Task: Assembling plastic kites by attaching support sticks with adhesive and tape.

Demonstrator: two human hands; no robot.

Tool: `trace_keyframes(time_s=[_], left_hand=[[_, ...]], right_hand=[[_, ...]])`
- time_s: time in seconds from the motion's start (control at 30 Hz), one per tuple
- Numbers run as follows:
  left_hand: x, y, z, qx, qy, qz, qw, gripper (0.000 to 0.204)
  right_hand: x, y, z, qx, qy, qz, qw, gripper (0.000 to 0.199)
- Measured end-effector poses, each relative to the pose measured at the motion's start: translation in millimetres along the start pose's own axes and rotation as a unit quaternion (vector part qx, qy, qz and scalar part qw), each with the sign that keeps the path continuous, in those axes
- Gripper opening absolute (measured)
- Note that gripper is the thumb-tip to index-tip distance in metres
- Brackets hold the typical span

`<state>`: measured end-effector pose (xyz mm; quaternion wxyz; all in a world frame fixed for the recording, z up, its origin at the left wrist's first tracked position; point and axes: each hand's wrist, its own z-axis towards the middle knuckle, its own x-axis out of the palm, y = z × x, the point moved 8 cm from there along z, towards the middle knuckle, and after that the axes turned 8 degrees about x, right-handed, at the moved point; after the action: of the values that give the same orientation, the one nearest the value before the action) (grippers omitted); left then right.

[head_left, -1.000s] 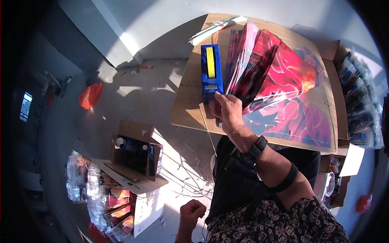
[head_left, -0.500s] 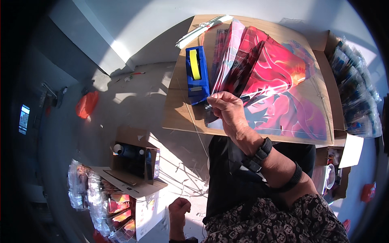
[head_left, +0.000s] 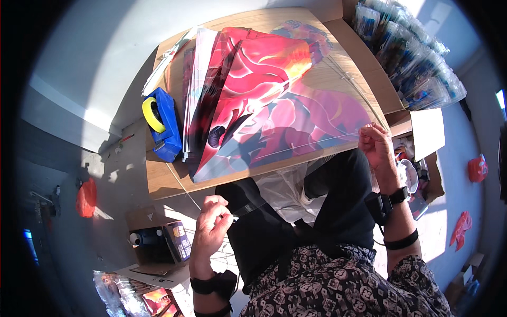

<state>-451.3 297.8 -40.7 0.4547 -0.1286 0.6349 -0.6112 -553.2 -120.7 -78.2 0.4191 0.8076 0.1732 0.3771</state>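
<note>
- Hands apart: left hand low at near left, fingers curled, pinching a thin clear strip.
- Right hand closed at table's right near edge, gripping a thin string across the red printed sheet.
- Blue tape dispenser sat on the wooden table, left of the sheets.

I'm in a small craft workshop: printed red sheets stacked on my wooden table, a blue tape dispenser at nine o'clock, bagged stock at one, open cartons at seven.
</note>
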Motion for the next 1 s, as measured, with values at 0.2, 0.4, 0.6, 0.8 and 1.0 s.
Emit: trace_keyframes(time_s=[0.2, 0.4, 0.6, 0.8, 1.0], left_hand=[[26, 4, 61, -0.034, 0.024, -0.016, 0.999, 0.012], [46, 16, 97, -0.060, 0.024, -0.022, 0.998, 0.005], [40, 43, 108, -0.098, -0.020, -0.012, 0.995, 0.006], [44, 46, 116, -0.132, -0.051, -0.035, 0.989, 0.006], [45, 49, 123, -0.094, -0.041, -0.026, 0.994, 0.005]], right_hand=[[-66, 20, -9, -0.052, -0.124, -0.147, 0.980, 0.008], [-88, 34, 7, -0.162, -0.192, -0.312, 0.916, 0.007], [-77, 36, 15, -0.168, -0.258, -0.443, 0.842, 0.016], [-87, 30, 19, -0.156, -0.298, -0.454, 0.825, 0.017], [-84, 31, 18, -0.154, -0.318, -0.471, 0.808, 0.018]])
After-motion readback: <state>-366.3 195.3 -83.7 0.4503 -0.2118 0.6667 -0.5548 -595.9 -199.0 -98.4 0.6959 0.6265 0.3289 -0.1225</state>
